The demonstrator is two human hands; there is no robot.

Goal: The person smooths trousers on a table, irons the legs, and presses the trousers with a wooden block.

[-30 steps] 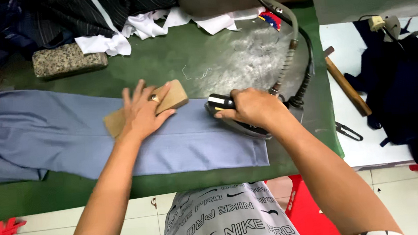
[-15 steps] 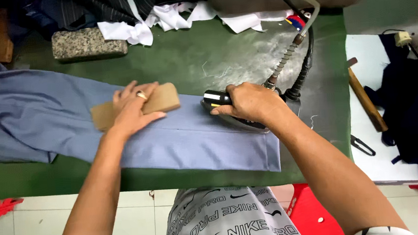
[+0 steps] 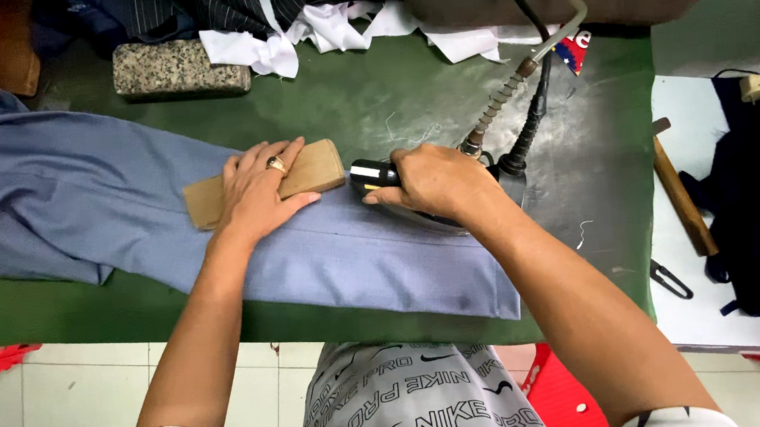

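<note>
The left hand [image 3: 256, 192] lies flat, fingers spread, pressing a wooden block [image 3: 309, 169] onto the blue-grey garment [image 3: 81, 201]; a ring shows on one finger. The right hand [image 3: 432, 182] is closed around the handle of a steam iron [image 3: 375, 174], whose sole rests on the cloth just right of the block.

Since the earlier frames, both hands have kept their grip. The iron and block sit at much the same spot on the cloth, though the view has shifted slightly.

The garment lies stretched along the green ironing table [image 3: 372, 106], smooth and flat near the hands, more rumpled toward the left end. Its right end stops squarely near the table's front edge. A coiled hose and cord [image 3: 502, 100] rise from the iron. Farther back lie a speckled stone block [image 3: 179, 68] and white fabric scraps [image 3: 267, 46].
</note>
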